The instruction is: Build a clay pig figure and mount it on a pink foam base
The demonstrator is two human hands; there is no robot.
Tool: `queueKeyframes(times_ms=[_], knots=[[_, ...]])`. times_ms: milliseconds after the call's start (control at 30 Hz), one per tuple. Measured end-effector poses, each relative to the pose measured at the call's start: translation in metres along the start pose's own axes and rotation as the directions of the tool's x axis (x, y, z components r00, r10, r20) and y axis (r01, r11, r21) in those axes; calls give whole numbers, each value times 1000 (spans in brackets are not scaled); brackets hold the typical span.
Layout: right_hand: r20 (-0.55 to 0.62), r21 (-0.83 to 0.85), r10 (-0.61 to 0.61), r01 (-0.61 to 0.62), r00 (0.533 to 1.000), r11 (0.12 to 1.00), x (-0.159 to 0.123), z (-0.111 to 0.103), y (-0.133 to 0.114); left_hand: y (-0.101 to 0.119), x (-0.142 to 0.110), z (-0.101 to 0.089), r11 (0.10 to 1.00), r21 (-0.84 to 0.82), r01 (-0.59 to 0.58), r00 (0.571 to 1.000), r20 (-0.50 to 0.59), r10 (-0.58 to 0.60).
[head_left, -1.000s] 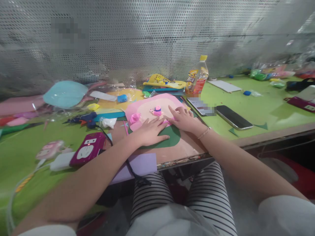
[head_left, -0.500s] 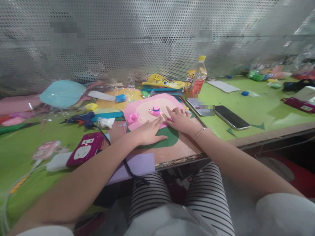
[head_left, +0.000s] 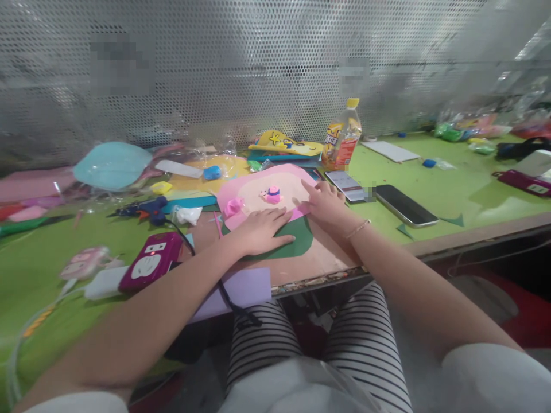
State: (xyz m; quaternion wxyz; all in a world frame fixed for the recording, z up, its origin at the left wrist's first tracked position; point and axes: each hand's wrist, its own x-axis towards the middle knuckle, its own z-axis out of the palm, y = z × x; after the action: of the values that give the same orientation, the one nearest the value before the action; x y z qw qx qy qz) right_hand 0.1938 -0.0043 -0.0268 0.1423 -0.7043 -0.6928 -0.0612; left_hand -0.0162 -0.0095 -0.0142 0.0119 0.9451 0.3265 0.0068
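A pink sheet (head_left: pixel 293 170) with a cream middle (head_left: pixel 249 187) lies before me, partly over a dark green piece (head_left: pixel 297 245). On the cream area sits a small pink clay figure (head_left: pixel 272 195) with a blue band. A lump of pink clay (head_left: pixel 233 207) rests at the sheet's left edge. My left hand (head_left: pixel 263 230) lies flat with fingers outstretched across the sheet's near edge and the green piece. At the sheet's right side is my right hand (head_left: pixel 325 202), index finger stretched out over it and the other fingers bent. Neither hand grasps anything I can see.
Left of me are a glue gun (head_left: pixel 144 210), a purple power box (head_left: pixel 152 261) with a white plug, and a light blue sheet (head_left: pixel 112 165). A bottle (head_left: pixel 344 137) stands behind the sheet. Two phones, one black (head_left: pixel 404 205), lie to the right.
My right hand has slid right, away from the clay figure and my left hand, toward the sheet's right edge. The left hand has stayed nearly in place.
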Motion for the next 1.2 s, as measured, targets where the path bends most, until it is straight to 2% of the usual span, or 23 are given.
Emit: queueKeyframes(times_ms=[200,400,833,967,1200], knots=[[92,-42,-36,40,995,998,0,4,-2,2,2,2,999,33,20,999,-32,-19],[66,-22,26,-25,997,999,1,2,1,0,2,2,999,45,-18,999,-38,19],[51,-116,-34,40,998,992,-1,5,-1,-1,3,3,1000,25,-6,1000,-10,7],[77,-100,-53,61,996,993,0,5,-2,-1,3,2,1000,9,-11,1000,-2,11],[49,-78,-70,74,996,994,-1,6,-9,-2,3,-1,999,-39,4,1000,20,-3]])
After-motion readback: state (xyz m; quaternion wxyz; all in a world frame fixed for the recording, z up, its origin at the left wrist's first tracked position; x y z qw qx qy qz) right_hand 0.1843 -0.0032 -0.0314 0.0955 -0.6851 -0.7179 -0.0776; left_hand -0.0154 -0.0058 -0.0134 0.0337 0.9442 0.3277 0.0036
